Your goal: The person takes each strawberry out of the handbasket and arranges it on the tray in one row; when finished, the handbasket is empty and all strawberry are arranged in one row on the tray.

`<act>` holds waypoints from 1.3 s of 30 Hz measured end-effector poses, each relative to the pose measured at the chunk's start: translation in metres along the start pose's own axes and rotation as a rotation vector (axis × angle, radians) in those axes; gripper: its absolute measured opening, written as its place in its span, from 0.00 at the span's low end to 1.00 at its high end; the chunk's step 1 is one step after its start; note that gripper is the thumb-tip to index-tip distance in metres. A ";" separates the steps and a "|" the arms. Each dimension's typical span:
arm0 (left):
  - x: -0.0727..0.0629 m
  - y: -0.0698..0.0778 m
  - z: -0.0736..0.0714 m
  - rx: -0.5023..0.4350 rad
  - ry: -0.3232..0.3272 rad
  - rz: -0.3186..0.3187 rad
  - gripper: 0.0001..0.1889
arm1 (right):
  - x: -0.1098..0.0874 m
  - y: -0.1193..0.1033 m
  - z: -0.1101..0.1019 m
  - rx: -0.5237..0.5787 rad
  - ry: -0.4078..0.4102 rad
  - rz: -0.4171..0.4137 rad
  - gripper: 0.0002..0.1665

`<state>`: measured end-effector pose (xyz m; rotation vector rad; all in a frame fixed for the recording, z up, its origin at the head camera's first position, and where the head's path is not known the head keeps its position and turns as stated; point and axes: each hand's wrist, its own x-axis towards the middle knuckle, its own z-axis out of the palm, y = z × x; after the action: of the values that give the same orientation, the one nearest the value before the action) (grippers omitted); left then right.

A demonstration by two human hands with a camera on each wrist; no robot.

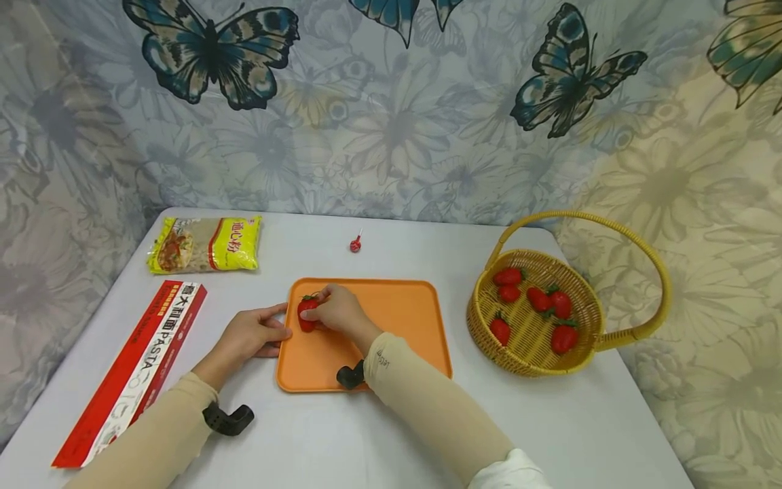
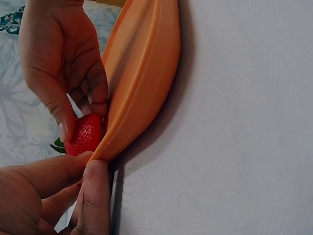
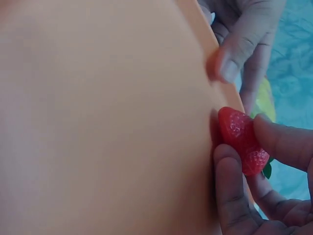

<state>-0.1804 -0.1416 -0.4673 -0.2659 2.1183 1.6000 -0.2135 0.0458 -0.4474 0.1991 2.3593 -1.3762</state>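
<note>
Behind everything, a butterfly-patterned wall [image 1: 391, 156] backs the far edge of the white desk [image 1: 580, 435]. A bare strip of desk runs between tray and basket, and more stretches along the near side. The woven basket [image 1: 527, 329], with six red strawberries inside, takes up the right, its hoop handle reaching past the desk's right edge. The orange tray [image 1: 403, 326] sits in the middle, its low rim all round. Left of it, a long red pasta box [image 1: 134, 367] lies slantwise, partly covered by the left sleeve [image 1: 153, 435]; beyond it is a yellow noodle packet [image 1: 235, 244]. The left hand [image 1: 253, 333] pinches the tray's left rim, thumb over it. The right hand [image 1: 339, 312] is closed, thumb and fingers gripping one strawberry [image 1: 307, 315] just inside that rim, toward the far corner: glossy, red, dimpled, green-leaved. Smallest, a red lollipop [image 1: 355, 245] lies beyond the tray.
</note>
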 end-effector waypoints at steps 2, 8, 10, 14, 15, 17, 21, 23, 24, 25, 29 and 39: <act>0.001 0.000 0.001 -0.003 -0.001 -0.003 0.37 | -0.002 -0.001 0.001 -0.019 0.003 -0.004 0.20; 0.002 -0.004 0.001 -0.011 0.002 0.000 0.36 | -0.002 -0.002 0.008 -0.054 0.039 -0.013 0.19; 0.001 -0.004 0.001 -0.011 0.000 0.006 0.36 | -0.002 -0.002 0.010 -0.077 0.058 -0.019 0.18; 0.001 -0.003 0.002 -0.006 0.000 0.006 0.37 | -0.001 -0.003 0.012 -0.105 0.089 -0.029 0.18; 0.001 -0.002 0.002 -0.001 0.001 0.004 0.37 | -0.001 -0.003 0.012 -0.103 0.092 -0.030 0.18; 0.001 -0.001 0.002 0.005 0.000 0.000 0.37 | -0.001 -0.002 0.012 -0.088 0.093 -0.036 0.18; 0.000 -0.001 0.002 0.015 -0.003 -0.004 0.37 | -0.004 0.001 0.004 -0.058 0.106 -0.051 0.23; 0.000 -0.002 0.002 0.014 -0.004 -0.005 0.37 | -0.006 0.000 -0.009 -0.039 0.109 -0.051 0.24; 0.000 -0.002 0.002 0.014 0.000 -0.009 0.37 | -0.008 0.000 -0.019 -0.034 0.106 -0.051 0.24; 0.000 -0.002 0.002 0.014 0.003 -0.012 0.38 | -0.010 0.000 -0.030 -0.016 0.094 -0.048 0.23; 0.002 -0.003 0.002 0.024 0.010 -0.016 0.38 | -0.019 0.001 -0.096 0.101 0.023 -0.028 0.20; 0.003 -0.004 0.003 0.022 0.004 -0.018 0.38 | -0.044 0.063 -0.280 -0.012 -0.139 0.054 0.25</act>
<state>-0.1810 -0.1397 -0.4730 -0.2798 2.1290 1.5662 -0.2284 0.3222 -0.3584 0.1568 2.2311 -1.3076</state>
